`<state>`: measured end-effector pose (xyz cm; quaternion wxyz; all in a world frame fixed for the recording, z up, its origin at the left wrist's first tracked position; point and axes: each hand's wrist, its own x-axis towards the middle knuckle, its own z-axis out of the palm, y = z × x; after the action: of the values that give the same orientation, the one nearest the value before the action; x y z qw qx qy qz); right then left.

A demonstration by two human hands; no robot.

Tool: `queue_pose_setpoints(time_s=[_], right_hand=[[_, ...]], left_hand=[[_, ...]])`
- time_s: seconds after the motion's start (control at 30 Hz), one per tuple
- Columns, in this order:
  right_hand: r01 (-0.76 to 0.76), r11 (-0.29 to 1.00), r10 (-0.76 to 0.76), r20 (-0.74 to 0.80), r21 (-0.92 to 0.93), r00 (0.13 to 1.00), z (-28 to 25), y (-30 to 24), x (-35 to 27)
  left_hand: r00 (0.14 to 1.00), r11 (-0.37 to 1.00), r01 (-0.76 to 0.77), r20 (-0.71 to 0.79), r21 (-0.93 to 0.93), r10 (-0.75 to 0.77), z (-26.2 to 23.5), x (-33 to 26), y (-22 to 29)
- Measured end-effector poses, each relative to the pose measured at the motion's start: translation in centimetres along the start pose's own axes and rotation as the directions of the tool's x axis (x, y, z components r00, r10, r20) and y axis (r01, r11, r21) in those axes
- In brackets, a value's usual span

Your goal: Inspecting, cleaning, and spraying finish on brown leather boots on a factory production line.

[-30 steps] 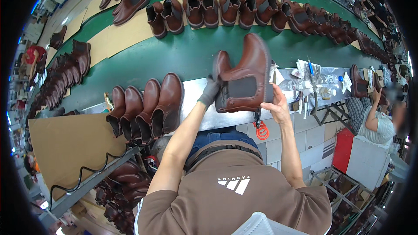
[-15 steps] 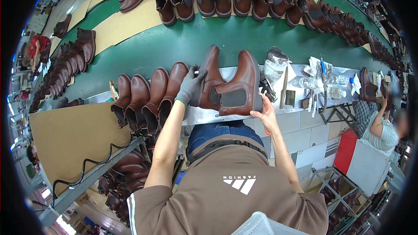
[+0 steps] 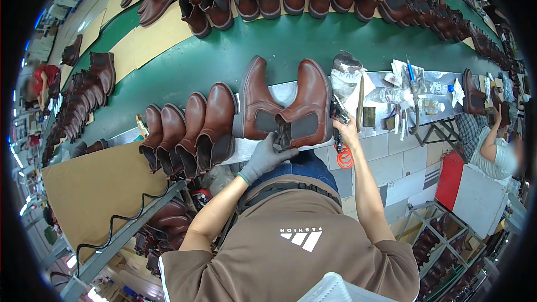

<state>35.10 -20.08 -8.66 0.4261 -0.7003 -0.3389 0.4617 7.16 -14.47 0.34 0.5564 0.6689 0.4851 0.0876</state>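
Observation:
Two brown Chelsea boots stand side by side in front of me at the metal table edge, toes pointing away. The left boot [image 3: 256, 100] leans slightly outward beside the right boot [image 3: 311, 92]. My left hand [image 3: 263, 162], in a grey glove with a green cuff, is closed on the right boot's top opening; some fingers are hidden there. My bare right hand [image 3: 348, 130] is closed around a dark hand tool [image 3: 338, 111] just right of that boot. A red coiled hose [image 3: 345, 158] hangs below this hand. The tool's exact kind is hard to make out.
Several brown boots [image 3: 193, 128] stand in a row at left, above a cardboard sheet [image 3: 103, 190]. More line the far side of the green table [image 3: 224, 53]. At right lie plastic bottles [image 3: 391, 95], a white cloth [image 3: 349, 84] and small tools. A person [image 3: 495, 148] sits at far right.
My left hand has gone from the left boot's outer side down to the right boot's opening. My right hand has left the right boot's heel and taken hold of the dark tool.

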Motion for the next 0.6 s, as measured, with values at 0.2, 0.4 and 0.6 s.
queue_pose_setpoints(time_s=[0.2,0.4,0.6], right_hand=[[-0.041,0.999,0.044,-0.154,0.022,0.987,1.5,0.2,-0.3],[0.065,0.996,-0.073,-0.167,-0.053,0.983,-3.6,-2.6,-1.6],[0.183,0.966,-0.166,-0.104,0.182,0.981,-5.2,-10.1,-6.9]], left_hand=[[0.993,0.827,0.116,0.077,-0.55,-0.089,4.4,1.0,-1.4],[0.92,0.367,0.392,0.365,-0.844,-0.143,7.8,2.9,-3.6],[0.908,0.167,0.296,0.223,-0.94,-0.356,11.6,3.9,-4.2]])
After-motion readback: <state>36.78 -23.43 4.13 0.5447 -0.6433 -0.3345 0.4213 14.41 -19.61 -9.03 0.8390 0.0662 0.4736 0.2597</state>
